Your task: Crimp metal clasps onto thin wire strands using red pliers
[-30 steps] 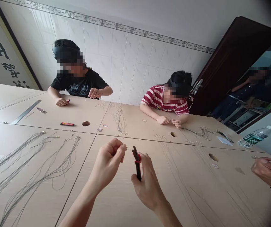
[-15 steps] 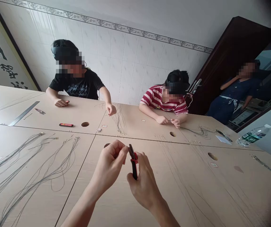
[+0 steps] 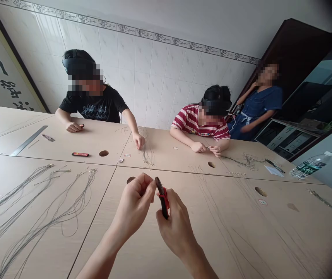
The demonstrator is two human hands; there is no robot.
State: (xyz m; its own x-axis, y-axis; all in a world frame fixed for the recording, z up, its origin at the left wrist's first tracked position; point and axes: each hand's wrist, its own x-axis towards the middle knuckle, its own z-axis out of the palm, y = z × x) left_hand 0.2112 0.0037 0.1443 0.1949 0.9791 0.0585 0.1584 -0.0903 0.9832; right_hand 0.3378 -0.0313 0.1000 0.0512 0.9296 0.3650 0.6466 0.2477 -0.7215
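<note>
My left hand (image 3: 137, 197) is closed in a pinch above the table, and whatever its fingertips hold is too small to make out. Close beside it on the right, my right hand (image 3: 176, 221) grips small pliers (image 3: 163, 199) with red and black handles. The dark jaws of the pliers point up and reach the fingertips of my left hand. Bundles of thin grey cords (image 3: 64, 201) with small metal ends lie on the table (image 3: 131, 248) to the left. More fine cords (image 3: 218, 217) stretch over the table on the right.
Across the table sit a person in black (image 3: 96, 102) and a person in striped red (image 3: 197, 120). Another person (image 3: 259, 104) stands by the dark door. A steel ruler (image 3: 28, 141), a red-black box cutter (image 3: 80, 154) and a water bottle (image 3: 311, 166) lie on the table.
The plier jaws have tilted left, closer to my left fingertips. The black-shirted person's hand has lowered toward the cords. The standing person has moved left.
</note>
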